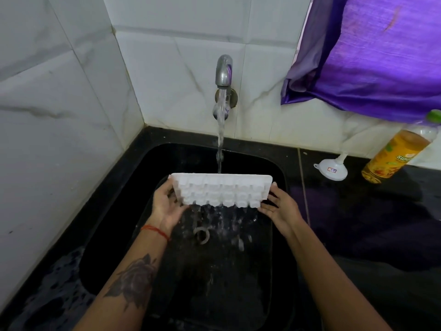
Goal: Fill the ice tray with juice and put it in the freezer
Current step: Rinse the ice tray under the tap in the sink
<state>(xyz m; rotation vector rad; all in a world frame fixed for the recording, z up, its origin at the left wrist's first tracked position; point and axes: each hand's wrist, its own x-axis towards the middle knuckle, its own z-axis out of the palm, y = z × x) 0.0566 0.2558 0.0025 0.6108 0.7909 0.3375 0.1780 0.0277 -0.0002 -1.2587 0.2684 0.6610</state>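
water from the tap (223, 70) rinses the ice tray (220, 191). left hand (164, 206) and right hand (279, 207) grip its ends. better to tilt it slowly so every cell drains.

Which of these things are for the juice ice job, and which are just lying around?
For the job: ice tray, held under the running tap by left hand and right hand; juice bottle; funnel.
Lying about: purple cloth.

Soft, even light falls on the white wall tiles (167, 32), while the black sink (276, 168) stays dark. Straight lines bow at the edges, and the far-right bottle (393, 156) is smeared and blurred.
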